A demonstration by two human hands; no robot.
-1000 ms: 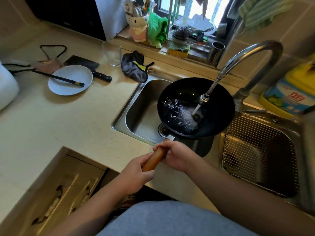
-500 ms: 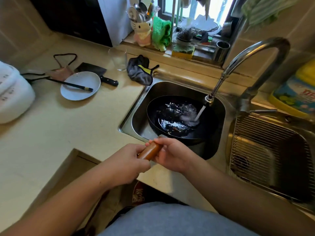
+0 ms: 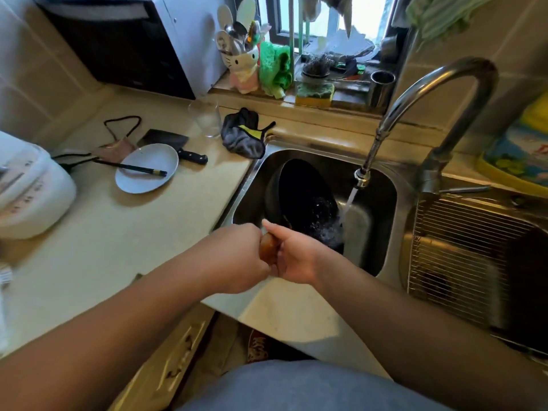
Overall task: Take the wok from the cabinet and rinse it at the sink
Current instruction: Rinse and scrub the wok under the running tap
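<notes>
A black wok point(image 3: 302, 197) stands tilted steeply on its edge inside the left basin of the steel sink point(image 3: 382, 176), its open side turned right. Water runs from the curved faucet point(image 3: 363, 178) and hits the wok's lower right rim. Both hands grip the wok's brown wooden handle point(image 3: 268, 249) at the sink's front edge: my left hand point(image 3: 240, 256) wraps it from the left, my right hand point(image 3: 292, 256) from the right. Most of the handle is hidden by the hands.
On the counter to the left lie a white plate point(image 3: 146, 169) with chopsticks, a cleaver point(image 3: 175, 143), a glass point(image 3: 206, 118) and a dark cloth point(image 3: 244, 137). A rice cooker point(image 3: 29, 185) sits far left. A wire rack point(image 3: 474, 250) fills the right basin. Below the counter a cabinet door point(image 3: 175, 363) hangs open.
The wok went from held up under the faucet, to low and flat in the basin, to tipped steeply on edge. Both hands stayed on the handle and shifted left.
</notes>
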